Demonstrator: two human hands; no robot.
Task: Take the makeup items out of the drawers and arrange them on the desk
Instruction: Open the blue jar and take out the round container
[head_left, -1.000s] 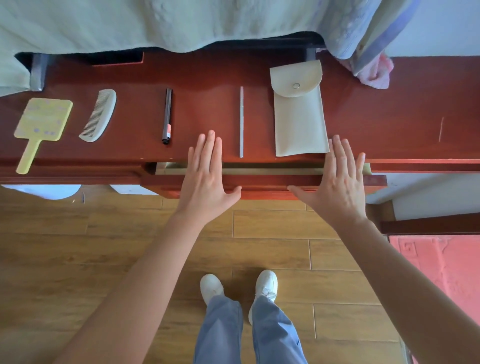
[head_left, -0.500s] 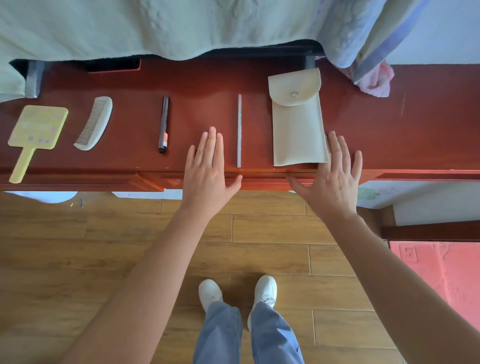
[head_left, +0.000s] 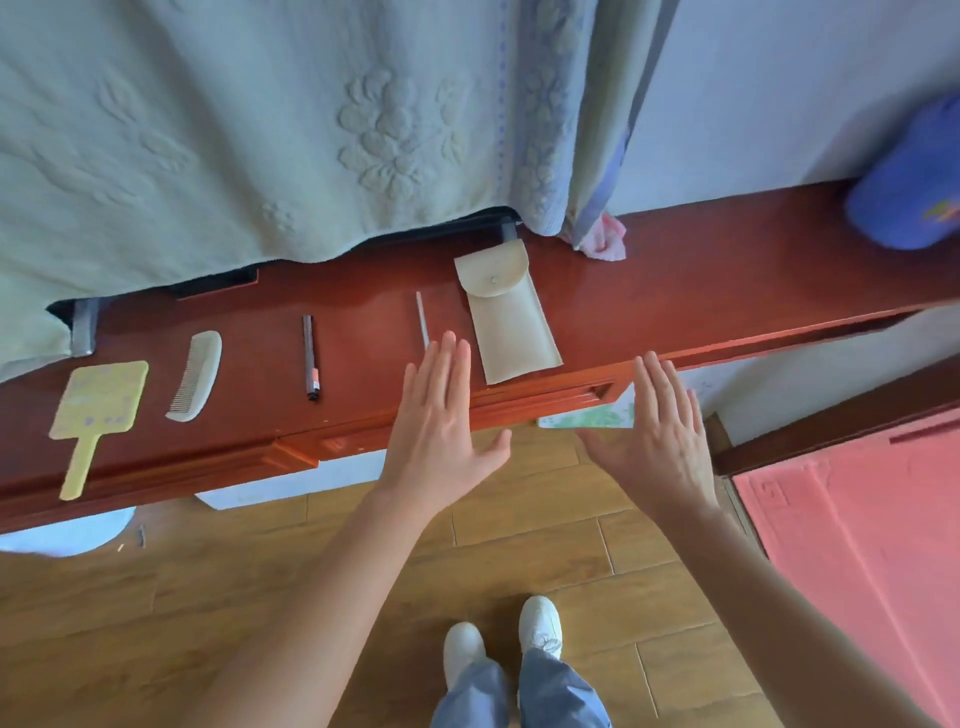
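On the red-brown desk (head_left: 675, 291) lie, left to right, a yellow hand mirror (head_left: 96, 410), a pale comb (head_left: 196, 374), a dark pencil (head_left: 310, 357), a thin white stick (head_left: 422, 319) and a beige snap pouch (head_left: 511, 322). The drawer front (head_left: 545, 397) sits flush under the desk edge. My left hand (head_left: 439, 431) and my right hand (head_left: 660, 441) are flat with straight fingers, in front of the drawer, holding nothing. Whether they touch the drawer front I cannot tell.
A pale green embossed cloth (head_left: 260, 130) hangs over the desk's back. A pink cloth (head_left: 605, 241) and a blue cap (head_left: 909, 192) sit to the right. A pink mat (head_left: 857, 545) lies on the wooden floor (head_left: 260, 597) at the right; my white shoes (head_left: 504, 639) below.
The drawer went from slightly open to flush with the desk front. Both flat hands have since drawn back a little, and the view tilted up and turned.
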